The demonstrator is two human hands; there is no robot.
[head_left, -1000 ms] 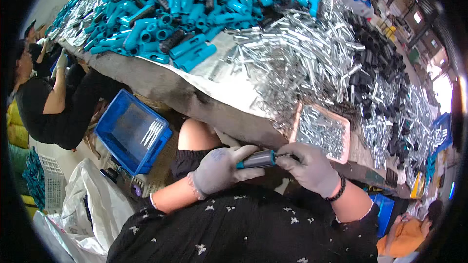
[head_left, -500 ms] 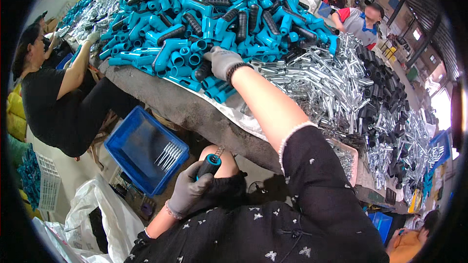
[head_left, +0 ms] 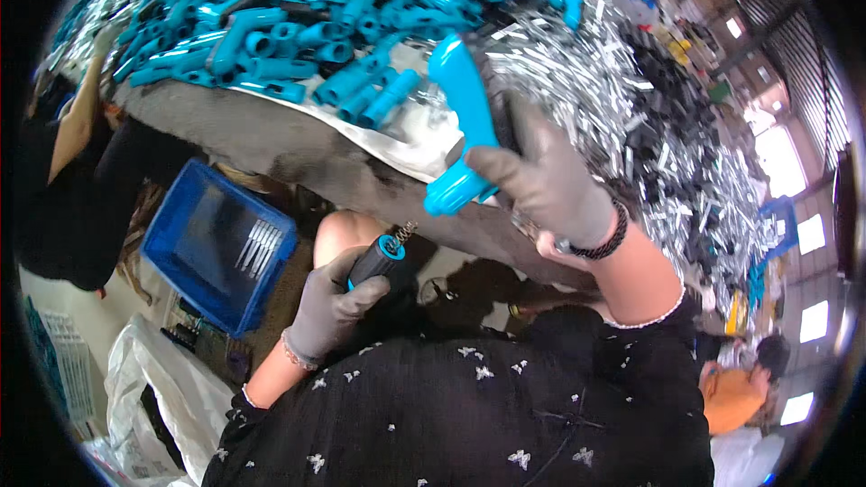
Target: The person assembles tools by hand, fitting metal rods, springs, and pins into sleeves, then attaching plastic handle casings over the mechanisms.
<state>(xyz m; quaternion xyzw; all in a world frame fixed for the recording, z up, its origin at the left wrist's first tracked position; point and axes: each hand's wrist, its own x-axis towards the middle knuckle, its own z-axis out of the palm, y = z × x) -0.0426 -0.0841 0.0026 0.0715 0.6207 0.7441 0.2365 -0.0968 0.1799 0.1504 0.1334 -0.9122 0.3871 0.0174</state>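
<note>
My left hand (head_left: 327, 308), in a grey glove, is closed around a black cylinder (head_left: 368, 267) with a teal ring at its end. A thin coil spring (head_left: 407, 231) sticks out of that end. Farther to the right, my gloved right hand (head_left: 564, 182) grips a teal pistol-shaped plastic casing (head_left: 464, 95), blurred by motion, with a dark grip part along its side. The casing is in the air over the table's near edge, apart from the cylinder. More teal casings (head_left: 347, 81) lie heaped on the table beyond.
Loose silver metal tubes (head_left: 586, 81) and black parts (head_left: 672, 117) are piled at the right. Below the table edge (head_left: 271, 140), a blue bin (head_left: 185, 271) holds several metal rods. A white sack (head_left: 149, 361) stands at lower left. Other people sit or stand around the table.
My right hand has taken a teal casing off the heap and brought it right and closer to me. My left hand still holds the cylinder. The whole view has shifted.
</note>
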